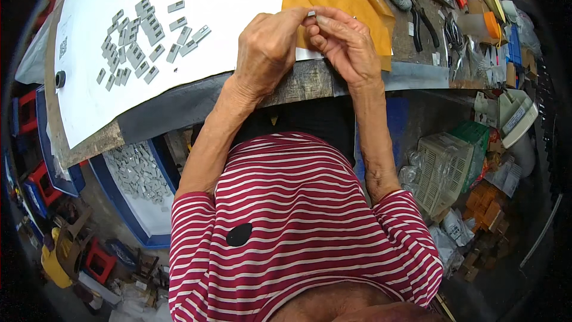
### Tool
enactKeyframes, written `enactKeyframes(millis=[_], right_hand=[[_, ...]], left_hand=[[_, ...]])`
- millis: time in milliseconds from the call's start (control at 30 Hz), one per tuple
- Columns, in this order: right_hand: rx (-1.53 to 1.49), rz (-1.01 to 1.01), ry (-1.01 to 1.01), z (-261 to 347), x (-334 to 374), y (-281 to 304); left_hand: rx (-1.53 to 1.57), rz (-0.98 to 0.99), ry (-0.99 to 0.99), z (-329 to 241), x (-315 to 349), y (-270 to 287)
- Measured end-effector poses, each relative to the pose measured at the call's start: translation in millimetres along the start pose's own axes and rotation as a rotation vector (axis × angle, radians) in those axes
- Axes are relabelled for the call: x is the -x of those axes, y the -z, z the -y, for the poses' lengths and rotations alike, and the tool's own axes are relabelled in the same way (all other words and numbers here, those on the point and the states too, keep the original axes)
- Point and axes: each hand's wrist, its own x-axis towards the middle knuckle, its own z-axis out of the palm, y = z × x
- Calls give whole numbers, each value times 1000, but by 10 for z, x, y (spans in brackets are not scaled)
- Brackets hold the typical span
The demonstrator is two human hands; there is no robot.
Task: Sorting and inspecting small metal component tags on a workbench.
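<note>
Both hands meet at twelve o'clock above the worktop (357, 80): left hand (268, 50) and right hand (345, 42) fingers pinch one small grey part (311, 14), seemingly fitting it; fine alignment comes next.

Both your bare forearms rise from the lower edge and converge, so your left hand (269, 48) and right hand (347, 45) meet with the fingertips touching. Your left hand shows its back, knuckles bent, thumb and forefinger pinched together at the tip right against the right hand's fingers (325, 22), which curl inward toward them with the forefinger stretched across on top. Your left wrist is bent slightly inward behind its fingers, your right wrist runs nearly straight below its own, elbows spread apart.
</note>
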Motion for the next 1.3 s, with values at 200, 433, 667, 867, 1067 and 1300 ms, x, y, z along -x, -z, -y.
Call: enactKeyframes(millis=[200, 433, 667, 867, 1067, 1300], right_hand=[[-189, 97, -39, -60, -43, 31], [-70, -22, -2, -8, 17, -54], [-103, -1, -9, -65, -21, -25], [-124, 18, 16, -109, -36, 34], [-100, -4, 1, -91, -17, -36], [-32, -43, 26, -81, -25, -66]], left_hand=[[-12, -153, -112, 57, -11, -40], [-92, 3, -83, 15, -21, -41], [-73, -31, -79, 31, -11, -59], [4, -43, -21, 32, 3, -61], [63, -4, 170, 33, 35, -48], [84, 31, 281, 7, 33, -19]])
